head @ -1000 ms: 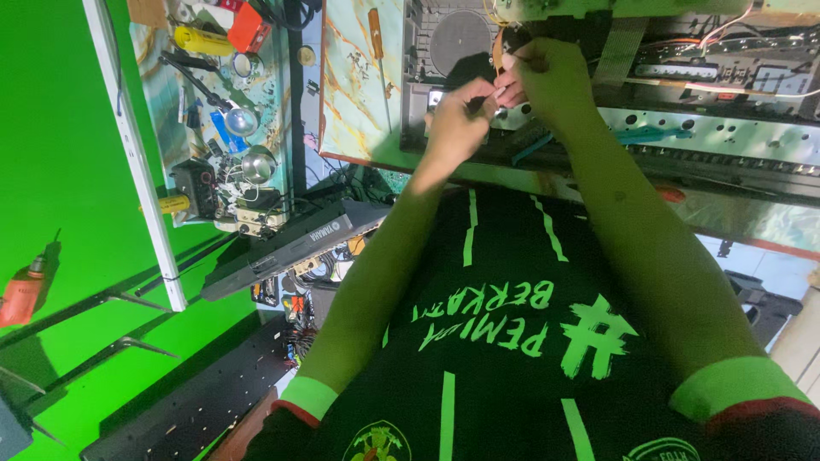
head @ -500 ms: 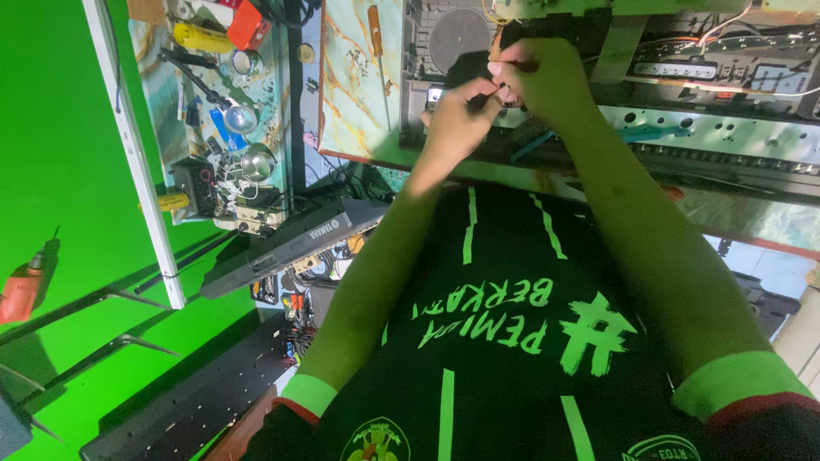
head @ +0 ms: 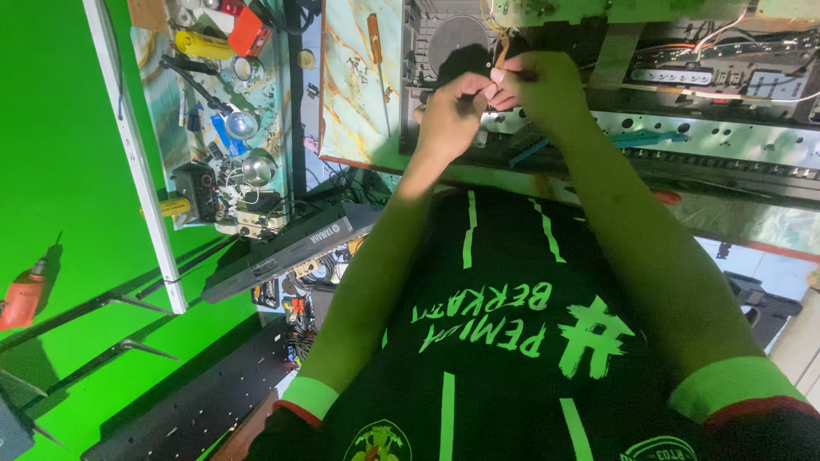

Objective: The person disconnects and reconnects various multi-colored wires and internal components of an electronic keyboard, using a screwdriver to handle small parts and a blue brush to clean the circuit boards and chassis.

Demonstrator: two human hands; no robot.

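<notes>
Both my hands meet over an opened electronic chassis [head: 700, 141] with metal rails, circuit boards and loose wiring. My left hand [head: 446, 119] has its fingertips pinched against those of my right hand [head: 540, 85]. Between them they hold thin orange and yellow wires [head: 495, 53] that run up into the chassis beside a round black speaker [head: 455, 38]. What exactly sits between the fingertips is hidden. My forearms reach up from a black shirt with green print.
A screwdriver with an orange handle [head: 375, 38] lies on the marble-patterned tabletop [head: 354, 102]. To the left is a cluttered bench [head: 218, 128] with pliers, tape and small tools. A black keyboard [head: 282, 252] leans below it. An orange drill [head: 21, 294] hangs on the green wall.
Both hands stay at the same spot on the chassis. Only the fingertips have shifted slightly around the wires.
</notes>
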